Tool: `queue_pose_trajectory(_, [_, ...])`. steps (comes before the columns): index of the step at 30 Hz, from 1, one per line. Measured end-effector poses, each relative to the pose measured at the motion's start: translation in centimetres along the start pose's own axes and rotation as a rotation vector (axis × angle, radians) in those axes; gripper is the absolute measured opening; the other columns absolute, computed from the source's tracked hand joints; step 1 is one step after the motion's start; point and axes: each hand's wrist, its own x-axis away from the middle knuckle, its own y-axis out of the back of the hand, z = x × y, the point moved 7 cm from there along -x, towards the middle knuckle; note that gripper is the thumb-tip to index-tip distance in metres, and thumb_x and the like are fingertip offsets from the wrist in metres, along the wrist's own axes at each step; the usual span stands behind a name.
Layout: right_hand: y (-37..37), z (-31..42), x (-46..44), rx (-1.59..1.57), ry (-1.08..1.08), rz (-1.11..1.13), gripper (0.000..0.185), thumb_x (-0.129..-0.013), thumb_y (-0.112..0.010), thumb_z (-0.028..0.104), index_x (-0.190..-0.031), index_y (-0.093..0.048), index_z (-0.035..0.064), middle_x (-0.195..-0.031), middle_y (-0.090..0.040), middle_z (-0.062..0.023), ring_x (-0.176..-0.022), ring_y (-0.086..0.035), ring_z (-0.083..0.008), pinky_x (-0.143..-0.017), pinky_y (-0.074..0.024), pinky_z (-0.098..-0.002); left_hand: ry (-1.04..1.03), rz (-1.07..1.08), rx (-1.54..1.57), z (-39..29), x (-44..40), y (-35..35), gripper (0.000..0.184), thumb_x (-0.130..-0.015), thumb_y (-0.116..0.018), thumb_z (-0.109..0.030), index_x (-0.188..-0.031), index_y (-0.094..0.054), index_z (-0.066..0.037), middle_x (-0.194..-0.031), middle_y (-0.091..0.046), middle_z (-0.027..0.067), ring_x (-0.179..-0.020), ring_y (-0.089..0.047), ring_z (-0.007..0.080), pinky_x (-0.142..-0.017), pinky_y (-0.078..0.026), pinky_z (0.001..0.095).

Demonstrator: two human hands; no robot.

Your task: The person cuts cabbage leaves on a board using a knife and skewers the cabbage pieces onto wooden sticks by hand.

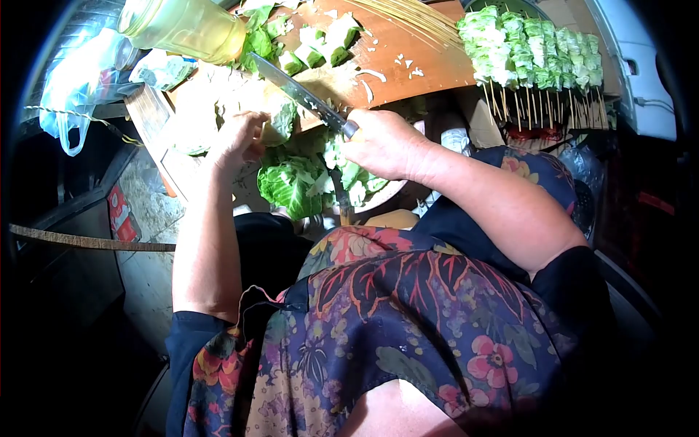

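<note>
My right hand [386, 144] is wrapped round the dark handle of a kitchen knife [295, 91], whose blade points up and left across the edge of the wooden cutting board [429, 69]. My left hand [240, 138] has its fingers curled against a cabbage leaf piece [279, 125] at the near side of the board; glare partly hides the grip. Below both hands, a pile of cabbage leaves [291, 182] lies in a pale basin [389, 195]. Cut green cabbage chunks [309, 51] sit farther back on the board.
A yellowish translucent container [186, 33] lies tilted at the back left. Bare bamboo skewers [419, 22] rest on the board's far side. Several skewers of cabbage [535, 54] are lined up at the right. A plastic bag [76, 87] hangs at the left.
</note>
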Motion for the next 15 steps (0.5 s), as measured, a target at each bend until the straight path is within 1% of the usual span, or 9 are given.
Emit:
queue_pose_trajectory(3, [-1.3,0.0,0.2,-0.028,0.046,0.053,0.028,-0.079,-0.058,0.027,-0.091,-0.054,0.0013,-0.075,-0.061,-0.0169,-0.072,-0.061,-0.0308,-0.067,-0.0486,-0.0393,0.081,0.041,0.131,1.3,-0.2,-1.5,0.038,-0.085,-0.057,-0.031,-0.113,-0.054,-0.006,-0.096,-0.06,0.0138,-0.054,-0.053,0.0175,-0.049,-0.045,0.0309])
queue_pose_trajectory(4, [-1.8,0.4,0.4,-0.006,0.116,0.087,0.028,-0.079,-0.058,0.027,-0.091,-0.054,0.0018,-0.075,-0.061,-0.0159,-0.07,-0.061,-0.0288,-0.066,-0.0489,-0.0384,0.089,0.002,0.198,1.4,0.3,-2.2,0.039,-0.085,-0.055,-0.031,-0.115,-0.053,-0.005,-0.097,-0.06,0.0148,-0.056,-0.054,0.0191,-0.051,-0.046,0.0321])
queue_pose_trajectory(6, [-2.0,0.7,0.7,-0.053,0.09,0.066,0.028,-0.079,-0.058,0.027,-0.091,-0.054,0.002,-0.075,-0.061,-0.0154,-0.07,-0.061,-0.0282,-0.066,-0.0492,-0.0384,0.074,-0.018,0.29,1.7,0.4,-2.9,0.045,-0.087,-0.052,-0.032,-0.121,-0.048,-0.003,-0.103,-0.06,0.0177,-0.063,-0.058,0.0241,-0.058,-0.048,0.0355])
queue_pose_trajectory(7, [-2.0,0.8,0.8,-0.1,0.064,0.044,0.028,-0.079,-0.058,0.027,-0.091,-0.054,0.0023,-0.075,-0.061,-0.0149,-0.069,-0.061,-0.0276,-0.065,-0.0494,-0.0384,0.077,-0.018,0.291,1.9,0.4,-3.3,0.045,-0.087,-0.052,-0.032,-0.121,-0.048,-0.003,-0.103,-0.06,0.0177,-0.063,-0.058,0.0241,-0.058,-0.048,0.0355])
queue_pose_trajectory(9, [-2.2,0.9,1.1,-0.169,0.014,0.042,0.027,-0.079,-0.058,0.026,-0.092,-0.054,0.0026,-0.075,-0.061,-0.0142,-0.069,-0.061,-0.0275,-0.065,-0.0497,-0.0382,0.072,-0.124,0.353,2.0,0.7,-3.9,0.039,-0.087,-0.054,-0.028,-0.106,-0.049,0.005,-0.089,-0.056,0.016,-0.057,-0.062,0.0247,-0.048,-0.05,0.0319])
queue_pose_trajectory(11, [-2.4,1.5,1.6,-0.12,-0.003,0.106,0.025,-0.081,-0.051,0.021,-0.087,-0.057,-0.0025,-0.095,-0.055,-0.0206,-0.09,-0.057,-0.0368,-0.083,-0.0468,-0.0413,0.054,-0.109,0.411,2.1,0.8,-4.4,0.04,-0.088,-0.054,-0.028,-0.107,-0.046,0.006,-0.087,-0.053,0.0144,-0.056,-0.062,0.0247,-0.044,-0.048,0.0306])
queue_pose_trajectory(12, [-3.2,2.6,0.8,0.02,0.165,0.098,0.029,-0.081,-0.05,0.022,-0.094,-0.054,-0.0039,-0.093,-0.058,-0.0223,-0.09,-0.059,-0.0384,-0.082,-0.0471,-0.0426,0.054,-0.106,0.435,2.0,0.9,-4.5,0.039,-0.088,-0.054,-0.028,-0.107,-0.046,0.005,-0.088,-0.053,0.0143,-0.057,-0.062,0.0248,-0.045,-0.048,0.031])
queue_pose_trajectory(13, [-3.5,2.1,1.0,0.019,0.164,0.1,0.029,-0.081,-0.05,0.022,-0.094,-0.054,-0.0039,-0.093,-0.058,-0.0223,-0.09,-0.059,-0.0384,-0.082,-0.0471,-0.0426,0.054,-0.102,0.459,2.0,0.9,-4.6,0.039,-0.088,-0.053,-0.028,-0.108,-0.046,0.005,-0.089,-0.052,0.0141,-0.057,-0.063,0.0248,-0.046,-0.049,0.0313])
queue_pose_trajectory(15, [-3.0,1.2,1.9,-0.118,-0.065,0.117,0.033,-0.081,-0.05,0.021,-0.1,-0.05,-0.0058,-0.092,-0.06,-0.0241,-0.091,-0.06,-0.0395,-0.082,-0.0474,-0.0434,0.067,-0.099,0.475,2.2,0.8,-4.9,0.04,-0.088,-0.053,-0.029,-0.108,-0.046,0.005,-0.089,-0.052,0.0137,-0.058,-0.063,0.0249,-0.047,-0.049,0.0311])
